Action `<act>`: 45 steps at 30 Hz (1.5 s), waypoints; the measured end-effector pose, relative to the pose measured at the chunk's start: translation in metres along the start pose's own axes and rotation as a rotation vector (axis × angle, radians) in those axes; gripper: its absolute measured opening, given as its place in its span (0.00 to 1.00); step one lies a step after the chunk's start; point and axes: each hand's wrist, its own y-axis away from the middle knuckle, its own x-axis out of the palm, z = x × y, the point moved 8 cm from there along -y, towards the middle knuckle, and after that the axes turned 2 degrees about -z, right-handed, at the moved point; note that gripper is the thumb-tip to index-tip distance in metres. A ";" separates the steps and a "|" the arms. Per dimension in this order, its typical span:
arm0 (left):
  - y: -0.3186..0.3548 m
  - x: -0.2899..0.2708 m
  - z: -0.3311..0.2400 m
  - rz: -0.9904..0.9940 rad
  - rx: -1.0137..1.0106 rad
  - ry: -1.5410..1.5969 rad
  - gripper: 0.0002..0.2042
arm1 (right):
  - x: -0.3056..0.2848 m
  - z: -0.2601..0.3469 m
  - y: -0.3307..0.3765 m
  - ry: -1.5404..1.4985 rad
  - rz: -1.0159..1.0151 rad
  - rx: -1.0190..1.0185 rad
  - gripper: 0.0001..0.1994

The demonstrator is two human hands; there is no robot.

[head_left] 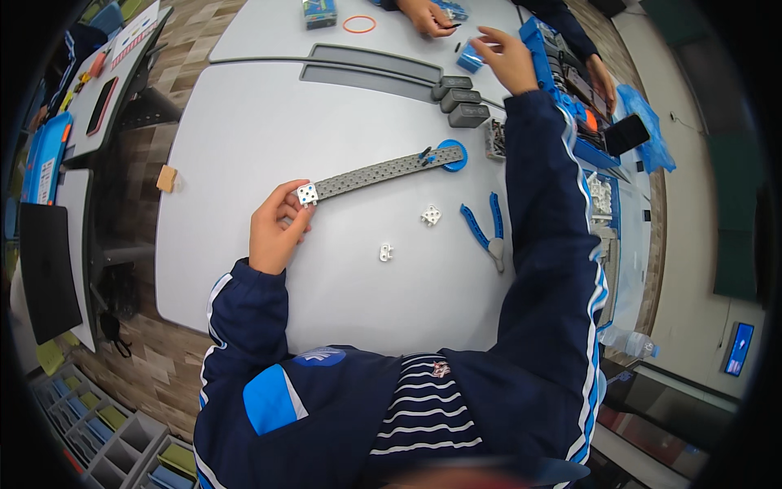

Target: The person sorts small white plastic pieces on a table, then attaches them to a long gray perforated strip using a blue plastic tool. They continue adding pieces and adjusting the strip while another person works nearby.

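My left hand (281,226) is closed on a white square connector (307,194) with holes, which sits at the near-left end of a long grey perforated beam (379,171). A blue wheel (455,155) is at the beam's far end, and blue and dark pegs (425,156) stick up beside it. My right hand (509,63) is stretched to the far right, fingers apart, close to a small blue box (470,57); I see nothing in it. Two loose white connectors, one squarish (431,215) and one smaller (385,252), lie near blue-handled pliers (494,240).
Three dark grey blocks (460,102) stand beside the recessed cable panel (358,72). An orange ring (359,24) lies farther off. Another person's hand (425,16) pinches a small black piece; a second hand (601,81) rests at the blue parts case (542,49). A phone (626,134) leans there.
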 end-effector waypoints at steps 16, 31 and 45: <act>-0.005 -0.011 0.015 0.114 -0.089 0.167 0.18 | 0.020 -0.016 -0.053 0.193 0.077 0.099 0.12; -0.007 -0.004 0.021 0.142 -0.159 0.385 0.14 | 0.143 0.261 0.161 -0.222 0.639 -0.223 0.04; -0.009 -0.005 0.021 0.111 -0.169 0.406 0.13 | 0.147 0.265 0.162 -0.221 0.694 -0.287 0.02</act>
